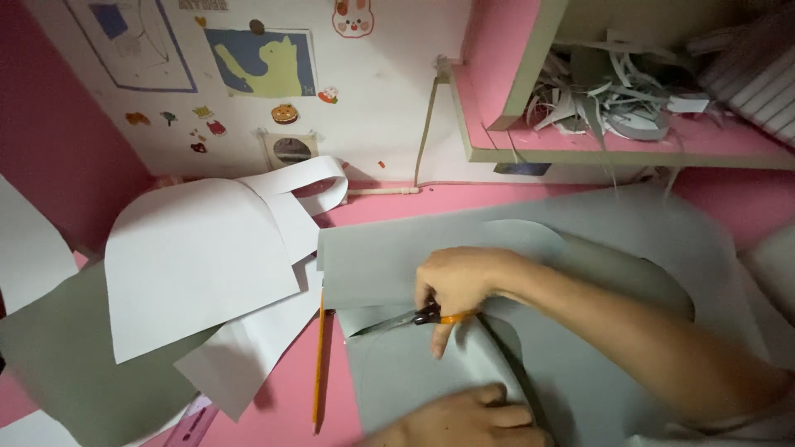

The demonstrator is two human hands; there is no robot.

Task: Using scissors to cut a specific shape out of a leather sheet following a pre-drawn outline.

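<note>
On the pink desk, right hand [457, 281] gripping scissors [414, 318] is approx halfway thru the grey sheet [397, 257], left hand [464, 422] pressing it flat, w/ cut white pieces [190, 265] already piled beside.

On the white wall [373, 108] hang a blue-framed drawing [132, 41] and a blue-and-yellow picture [263, 63]; small colourful stickers [284, 113] sit around them, perhaps animals. No packages or screens are visible.
</note>
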